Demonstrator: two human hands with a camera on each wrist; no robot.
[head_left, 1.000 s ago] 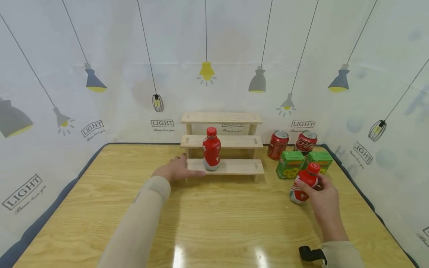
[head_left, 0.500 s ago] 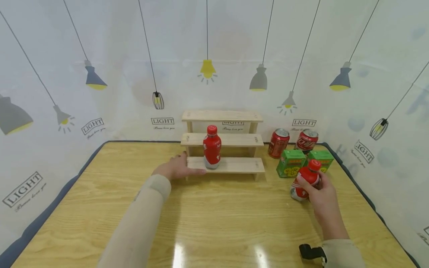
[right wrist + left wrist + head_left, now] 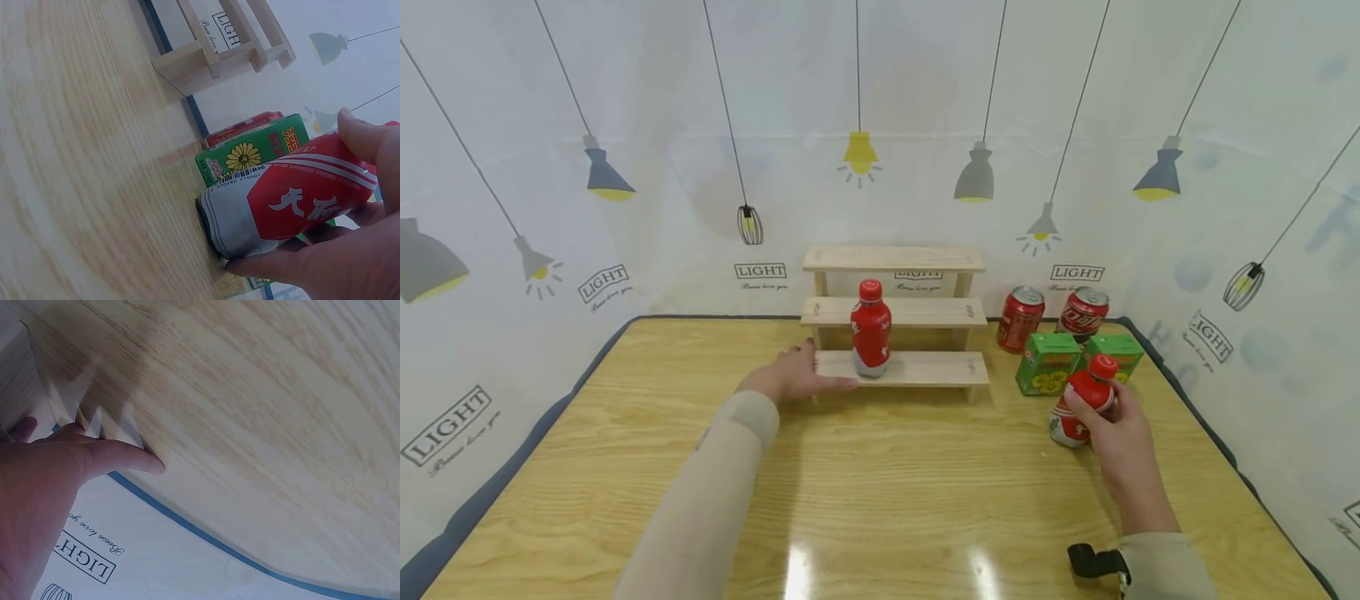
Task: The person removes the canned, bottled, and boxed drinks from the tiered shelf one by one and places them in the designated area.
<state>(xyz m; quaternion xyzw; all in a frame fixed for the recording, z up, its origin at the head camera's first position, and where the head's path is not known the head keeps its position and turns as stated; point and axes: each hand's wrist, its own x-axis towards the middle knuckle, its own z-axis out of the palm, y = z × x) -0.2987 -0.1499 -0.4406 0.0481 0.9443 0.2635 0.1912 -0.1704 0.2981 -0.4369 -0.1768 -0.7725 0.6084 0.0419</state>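
My right hand [image 3: 1123, 446] grips a red and silver drink bottle [image 3: 1073, 417] by its upper part, thumb on the near side. The bottle leans slightly, its base close over the table in the right wrist view, where its printed label [image 3: 306, 203] faces the camera. A matching bottle [image 3: 871, 342] stands upright on the lowest step of a three-tier wooden shelf [image 3: 940, 368]. At that step's left end, my left hand [image 3: 786, 375] rests with its thumb stretched along the front edge. In the left wrist view the left hand's fingers [image 3: 119, 456] are extended beside the shelf.
Two red cans [image 3: 1021, 321] stand at the back right, beside the shelf. Two green drink cartons [image 3: 1049, 365] stand in front of them, just behind the held bottle. A printed cloth wall [image 3: 925, 100] encloses the wooden table [image 3: 880, 492] at the back and sides.
The held bottle is slightly higher against the cartons than a second ago, still in my right hand. My left hand stays at the shelf's end. The whole view shifts slightly.
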